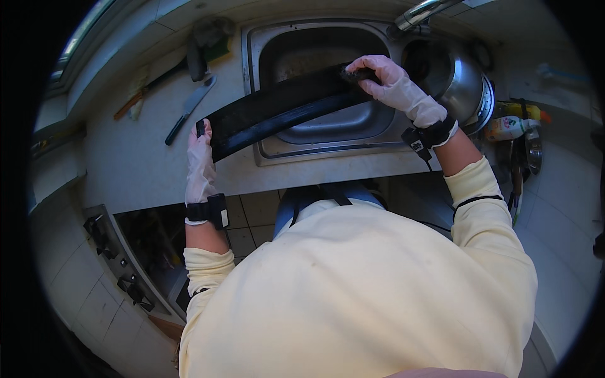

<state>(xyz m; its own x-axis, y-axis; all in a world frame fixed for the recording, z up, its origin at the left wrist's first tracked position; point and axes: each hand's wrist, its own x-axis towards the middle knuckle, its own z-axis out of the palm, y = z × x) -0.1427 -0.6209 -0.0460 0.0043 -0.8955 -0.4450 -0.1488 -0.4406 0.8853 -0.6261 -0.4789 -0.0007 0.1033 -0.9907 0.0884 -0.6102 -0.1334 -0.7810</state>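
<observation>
A long, glossy black trough-like piece [277,108] slants over the sink, from the counter on the left up to the far right. My left hand [201,162], in a thin translucent glove, is closed around its left end. My right hand [396,88], gloved the same way, is closed on a dark, rough-textured scrubbing pad [362,75] at the piece's right end. Its fingertips are curled over the pad, which partly hides that end. Beneath the piece lies the steel sink [331,133], whose middle is covered by it.
A knife [192,108] lies on the counter at left, near a long-handled tool [151,85] and a dark bundle [211,34]. Right of the sink stand a steel pot [459,94] and a bottle [506,128]. The faucet [425,14] is at the far edge.
</observation>
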